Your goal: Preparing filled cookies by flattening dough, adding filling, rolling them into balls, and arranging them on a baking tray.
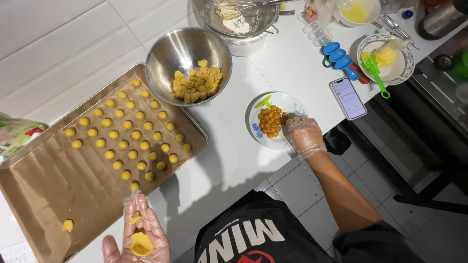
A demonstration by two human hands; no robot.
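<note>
Cupping a flattened yellow dough disc [141, 243] at six o'clock, the gloved left hand [139, 234] lies open under it, soft and easily torn, while the right hand [304, 134] pinches small sticky filling balls [271, 121] on the plate [258, 104] at three o'clock.

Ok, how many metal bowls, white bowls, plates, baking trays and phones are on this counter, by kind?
Metal bowls: 2
White bowl: 1
Plates: 2
Baking tray: 1
Phone: 1
Total: 7
</note>
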